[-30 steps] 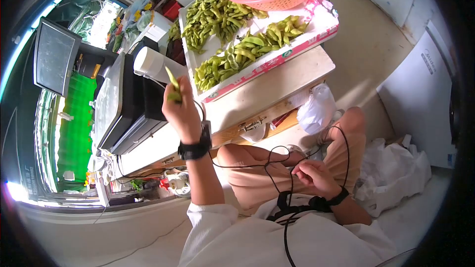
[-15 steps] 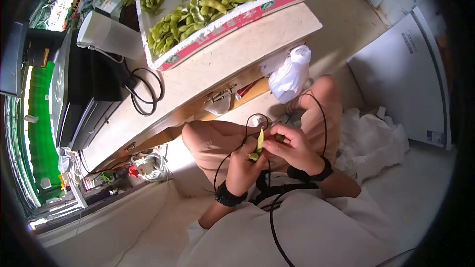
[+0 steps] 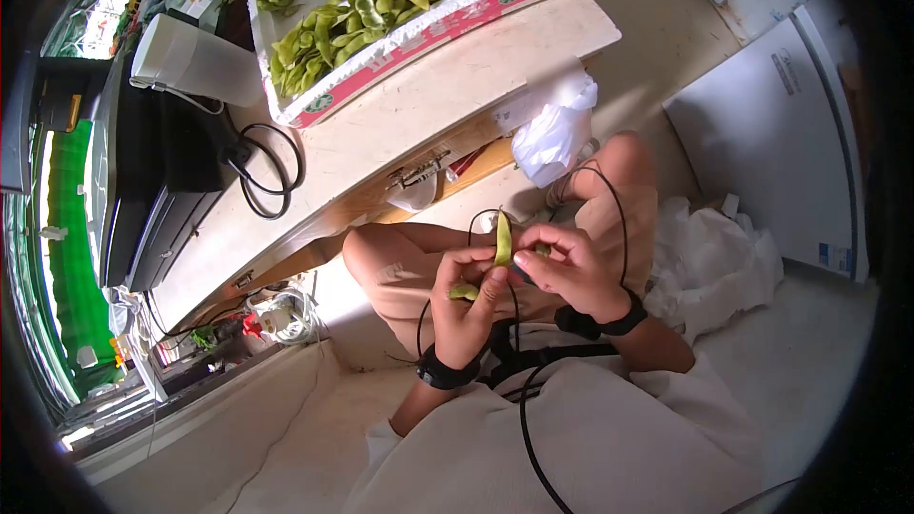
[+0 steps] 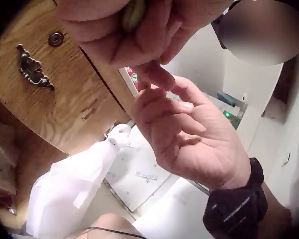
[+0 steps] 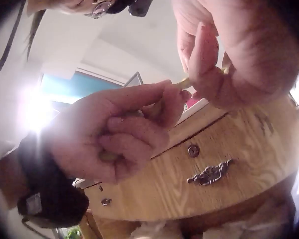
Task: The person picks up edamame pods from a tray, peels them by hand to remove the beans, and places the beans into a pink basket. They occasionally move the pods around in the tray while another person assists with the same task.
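Over the lap, my left hand [image 3: 462, 309] pinches a green soybean pod [image 3: 503, 240] upright between thumb and fingers. A second pod [image 3: 464, 292] lies in the curl of its other fingers. My right hand [image 3: 576, 276] meets it from the right, thumb and fingertips gripping the same pod low down, and a bit of green shows among its fingers. In the right wrist view, a small piece of the pod [image 5: 182, 82] shows where the fingertips of both hands come together. The left wrist view shows a pod [image 4: 133, 15] inside the left hand.
A white tray with a pink side [image 3: 409, 48] holds many soybean pods on the pale tabletop [image 3: 457, 100]. A white bag [image 3: 557, 133] hangs by the wooden drawer [image 5: 224, 154]. Black cable [image 3: 526, 419] runs over the lap. A white plastic bag [image 3: 714, 266] lies at the right.
My left hand has come down from beside the tray to the lap with its pods. My right hand has risen from the lap to meet it. The head view has tilted down.
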A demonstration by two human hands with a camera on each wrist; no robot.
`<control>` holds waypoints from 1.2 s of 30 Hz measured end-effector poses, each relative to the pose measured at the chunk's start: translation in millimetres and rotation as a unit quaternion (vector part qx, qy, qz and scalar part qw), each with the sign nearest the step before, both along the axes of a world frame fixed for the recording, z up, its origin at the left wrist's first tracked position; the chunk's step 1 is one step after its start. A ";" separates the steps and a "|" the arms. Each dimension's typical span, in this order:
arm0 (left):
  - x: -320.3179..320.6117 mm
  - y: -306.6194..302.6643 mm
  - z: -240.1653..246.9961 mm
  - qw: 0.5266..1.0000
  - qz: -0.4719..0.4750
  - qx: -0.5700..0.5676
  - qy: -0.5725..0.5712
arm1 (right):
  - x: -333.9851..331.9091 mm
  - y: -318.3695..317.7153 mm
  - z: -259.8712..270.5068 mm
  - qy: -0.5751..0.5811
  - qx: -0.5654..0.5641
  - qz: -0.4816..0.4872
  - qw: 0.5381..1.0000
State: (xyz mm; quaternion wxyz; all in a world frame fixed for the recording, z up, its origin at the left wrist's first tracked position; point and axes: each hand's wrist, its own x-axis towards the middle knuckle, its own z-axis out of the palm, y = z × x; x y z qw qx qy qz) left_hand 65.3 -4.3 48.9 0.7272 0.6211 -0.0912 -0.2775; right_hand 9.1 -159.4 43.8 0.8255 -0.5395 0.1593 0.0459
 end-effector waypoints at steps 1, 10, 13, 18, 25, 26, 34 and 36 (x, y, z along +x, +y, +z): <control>0.1 0.4 -2.3 1.000 -0.007 0.000 -0.002 | -0.9 2.5 1.0 0.008 0.011 -0.003 1.000; -4.8 -3.3 -8.8 0.999 -0.023 -0.030 0.009 | -7.5 4.4 -5.6 -0.009 -0.013 -0.015 1.000; -3.8 -0.6 -12.8 0.993 -0.042 -0.070 0.085 | -8.7 9.5 -13.7 -0.055 0.042 -0.057 0.996; 0.6 -5.1 -7.5 0.988 -0.044 -0.034 0.145 | -6.8 10.2 -16.6 -0.005 0.131 -0.103 0.986; 6.1 -8.4 -5.9 0.901 -0.048 0.207 -0.377 | -6.9 0.9 -19.9 -0.039 -0.110 -0.059 0.991; 5.8 -5.4 -10.5 0.928 -0.049 0.183 -0.320 | -7.3 3.0 -19.6 -0.051 -0.149 -0.073 0.985; 0.9 -7.8 -7.1 0.975 0.006 0.165 -0.146 | -9.9 8.3 -18.3 0.015 0.021 -0.080 0.996; 2.0 -5.6 -11.5 0.970 -0.014 0.150 -0.189 | -6.1 3.8 -14.9 -0.010 0.037 -0.038 0.999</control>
